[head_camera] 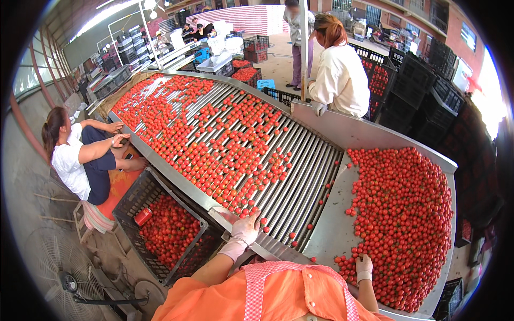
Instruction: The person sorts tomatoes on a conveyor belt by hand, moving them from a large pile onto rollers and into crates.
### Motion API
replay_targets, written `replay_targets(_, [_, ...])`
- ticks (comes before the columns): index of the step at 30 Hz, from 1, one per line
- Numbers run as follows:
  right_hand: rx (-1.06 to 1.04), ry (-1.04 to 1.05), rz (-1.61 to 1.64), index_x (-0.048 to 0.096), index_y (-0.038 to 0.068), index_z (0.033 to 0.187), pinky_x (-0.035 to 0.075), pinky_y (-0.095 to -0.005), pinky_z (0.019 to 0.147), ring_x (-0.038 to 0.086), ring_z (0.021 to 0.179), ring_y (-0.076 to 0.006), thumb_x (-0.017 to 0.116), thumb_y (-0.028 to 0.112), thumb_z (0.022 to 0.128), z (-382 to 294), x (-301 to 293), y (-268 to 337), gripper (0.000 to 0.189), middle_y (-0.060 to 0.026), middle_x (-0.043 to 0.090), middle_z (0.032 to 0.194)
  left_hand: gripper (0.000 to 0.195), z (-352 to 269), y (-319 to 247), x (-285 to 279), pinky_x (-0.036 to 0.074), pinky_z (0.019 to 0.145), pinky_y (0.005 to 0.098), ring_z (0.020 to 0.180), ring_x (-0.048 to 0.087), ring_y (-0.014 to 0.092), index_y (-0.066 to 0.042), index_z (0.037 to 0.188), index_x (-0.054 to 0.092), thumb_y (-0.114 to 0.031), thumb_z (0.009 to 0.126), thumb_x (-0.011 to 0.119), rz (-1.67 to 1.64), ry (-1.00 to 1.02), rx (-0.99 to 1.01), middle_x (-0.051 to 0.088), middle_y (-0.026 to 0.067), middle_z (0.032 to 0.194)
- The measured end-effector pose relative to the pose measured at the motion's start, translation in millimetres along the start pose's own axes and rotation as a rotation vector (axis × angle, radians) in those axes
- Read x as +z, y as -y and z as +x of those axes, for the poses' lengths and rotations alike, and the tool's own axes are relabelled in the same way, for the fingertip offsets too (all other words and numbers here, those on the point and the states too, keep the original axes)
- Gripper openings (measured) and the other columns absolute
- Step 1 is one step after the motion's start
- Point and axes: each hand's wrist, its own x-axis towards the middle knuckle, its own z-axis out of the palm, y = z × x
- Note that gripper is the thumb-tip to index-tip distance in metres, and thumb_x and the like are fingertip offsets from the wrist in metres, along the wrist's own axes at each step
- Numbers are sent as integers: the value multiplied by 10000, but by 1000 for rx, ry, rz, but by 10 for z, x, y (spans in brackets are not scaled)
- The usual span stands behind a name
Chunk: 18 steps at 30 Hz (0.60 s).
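Observation:
My left hand (pixel 244 232), in a pale glove with bare fingertips, is at the near metal rim of a roller conveyor (pixel 297 188). Its thumb and fingers are slightly apart, close to a few cherry tomatoes (pixel 225 176) on the rollers. My right hand (pixel 364 265), gloved the same way, touches the near left edge of a large heap of cherry tomatoes (pixel 401 224). Whether its fingers hold one is hidden. The heap lies on a sheet-metal feed tray (pixel 331 228) with raised sides. A few tomatoes lie scattered between heap and rollers.
A black plastic crate (pixel 136 192) at the left holds tomatoes and a red can (pixel 143 216). One person (pixel 72 156) sits left of the conveyor; another (pixel 341 76) leans at its far side. A floor fan (pixel 66 281) stands lower left. Stacked crates (pixel 413 84) rise at right.

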Motion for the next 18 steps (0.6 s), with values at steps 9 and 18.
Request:
replay_targets(9, [22,34,32,681,30,1033,529,-412,801,670,897,-336,660,190,841,3,-45,53,251,-179,696,956,454,-5,24,41,520,758,428,876,672,290,-151,1348,530,-325,929,530,22,-29,4,699,113,1026])
replay_targets(18, [12,27,30,681,22,1035,529,-408,816,673,914,-333,649,189,841,-1,-57,83,258,-182,701,970,466,-14,73,103,521,742,431,852,671,302,-158,1360,512,-328,927,530,9,-76,33,696,126,994])
